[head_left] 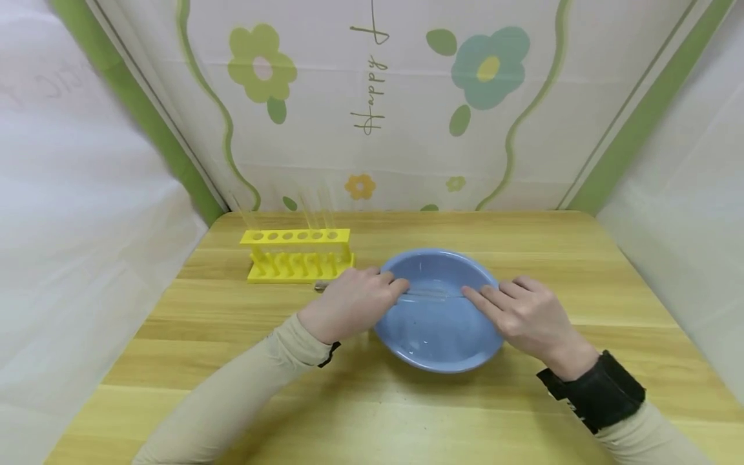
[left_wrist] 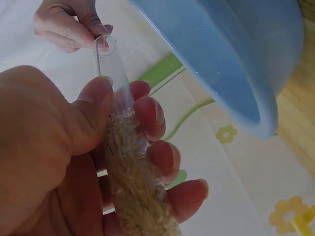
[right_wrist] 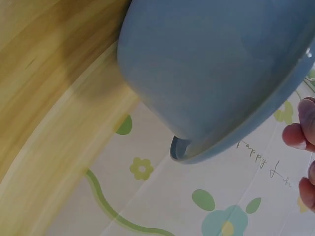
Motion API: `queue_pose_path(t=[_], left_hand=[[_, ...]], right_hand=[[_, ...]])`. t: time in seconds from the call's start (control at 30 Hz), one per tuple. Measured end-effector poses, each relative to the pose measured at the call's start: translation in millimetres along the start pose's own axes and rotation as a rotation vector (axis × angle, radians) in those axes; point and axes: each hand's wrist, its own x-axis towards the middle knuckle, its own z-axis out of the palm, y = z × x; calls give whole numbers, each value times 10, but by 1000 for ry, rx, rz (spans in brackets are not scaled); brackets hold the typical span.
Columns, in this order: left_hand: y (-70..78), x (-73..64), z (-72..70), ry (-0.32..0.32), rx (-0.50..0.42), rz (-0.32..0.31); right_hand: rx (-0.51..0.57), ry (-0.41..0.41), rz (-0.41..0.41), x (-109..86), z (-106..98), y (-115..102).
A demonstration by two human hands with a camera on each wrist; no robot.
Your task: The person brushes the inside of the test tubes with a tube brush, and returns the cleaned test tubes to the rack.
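Note:
My left hand [head_left: 352, 302] grips a clear glass test tube [left_wrist: 118, 93] over the left rim of a blue basin [head_left: 442, 336]. Tan bristles of a test tube brush [left_wrist: 135, 172] fill the part of the tube inside the left palm, and its mouth points toward my right hand [head_left: 526, 316]. With thumb and fingertips, the right hand pinches the brush's thin handle [head_left: 456, 297] above the basin's right side. Only some right fingertips [right_wrist: 307, 123] show in the right wrist view. A small greyish end [head_left: 321, 285] sticks out left of the left hand.
A yellow test tube rack [head_left: 296, 237] stands at the back left, with several clear tubes [head_left: 327, 210] upright in it. The basin holds water with droplets on its wall. A flowered cloth [head_left: 407, 148] hangs behind the wooden table [head_left: 401, 420], with white cloth on both sides.

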Motion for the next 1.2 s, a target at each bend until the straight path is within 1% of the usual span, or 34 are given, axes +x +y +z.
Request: queue_pose_path(t=[0.23,0.4,0.6,0.77,0.97,1.1,1.2], left_hand=[[-38,26,-35,-51,-54,-20],[-65,30,-44,-93,-95,-34],[-96,13,-28,-101,-121,-39],[-127,-5,-19,-93,-133,-44],[-147,-14,-34,-103,-159,-51],[-160,-30,-38,-117,-152,-53],[-168,-36,-49,-136,-139,-60]], right_hand=[[-20,75,-8,4,1,51],[-35,100,-17,11,-17,85],[-38,101,-16,-44,-22,114],[-28,70,-22,-109,-32,129],[-5,52,-16,-153,-38,133],[11,40,-4,-172,-43,137],[35,50,20,-194,-48,143]])
